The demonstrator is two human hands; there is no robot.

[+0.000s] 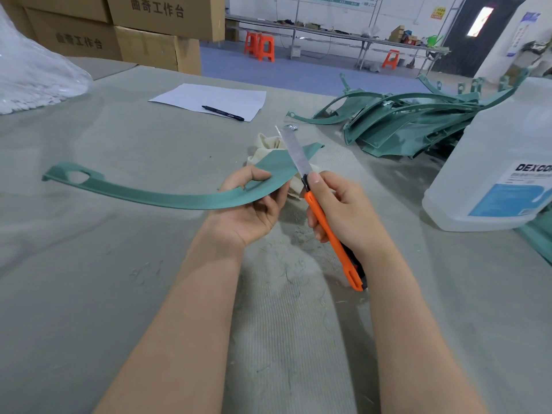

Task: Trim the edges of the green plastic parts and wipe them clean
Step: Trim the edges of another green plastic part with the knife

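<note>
My left grip grasps the curved green part near its wide end, thumb on top, and holds it above the counter with its thin arm reaching left. My right grip is curled round the orange knife, thumb beside the blade, which crosses the part's wide end. Just behind lies a cream cloth. Shavings litter the counter below. Farther right sit a pile of green parts and a clear jug; beyond, paper with a pen.
</note>
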